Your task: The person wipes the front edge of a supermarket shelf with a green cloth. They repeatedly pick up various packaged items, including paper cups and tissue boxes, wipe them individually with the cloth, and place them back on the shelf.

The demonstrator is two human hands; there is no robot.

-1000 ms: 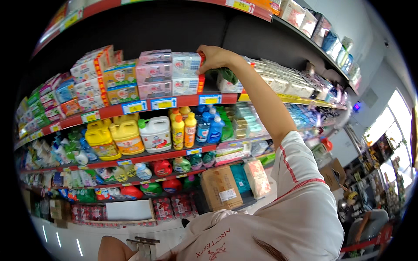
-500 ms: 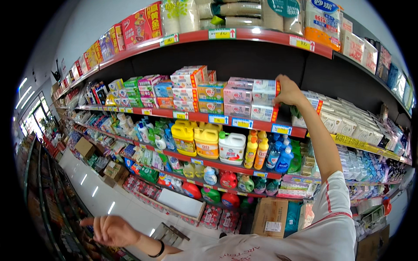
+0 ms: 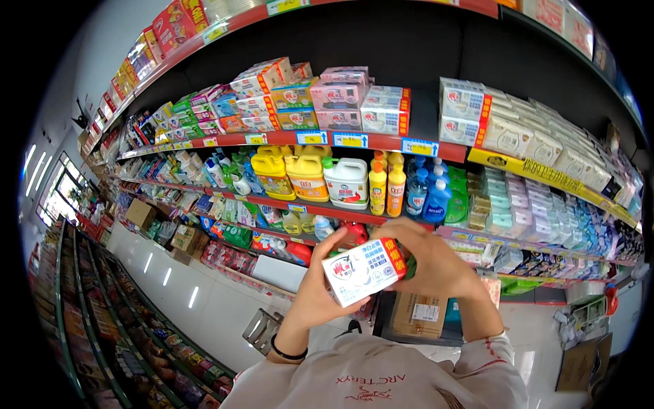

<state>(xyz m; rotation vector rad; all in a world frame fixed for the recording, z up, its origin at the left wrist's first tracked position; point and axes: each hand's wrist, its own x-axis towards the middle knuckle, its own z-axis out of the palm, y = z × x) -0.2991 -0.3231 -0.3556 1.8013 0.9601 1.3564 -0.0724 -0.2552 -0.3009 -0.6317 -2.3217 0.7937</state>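
A white soap pack [image 3: 361,271] with a red end band is held in front of my chest, tilted. My left hand [image 3: 315,286] grips its left end, with the thumb along the upper edge. My right hand [image 3: 432,266] closes round the red right end, fingers bent over the top; part of that end is hidden. Beyond them, similar white packs [image 3: 383,112] are stacked on the shelf, beside pink packs [image 3: 337,105]. More white packs [image 3: 458,109] stand to the right, past a gap.
The red-edged shelf [image 3: 446,151] runs across ahead of me. On the level below stand yellow jugs [image 3: 308,178], a white jug [image 3: 347,183] and blue bottles [image 3: 436,201]. A cardboard box [image 3: 417,315] sits low behind my right forearm. Another shelf row [image 3: 88,307] lines the aisle at left.
My right hand has come down from the shelf to my chest with a white soap pack. My left hand has moved up from the lower left and taken hold of it. The view has shifted downward.
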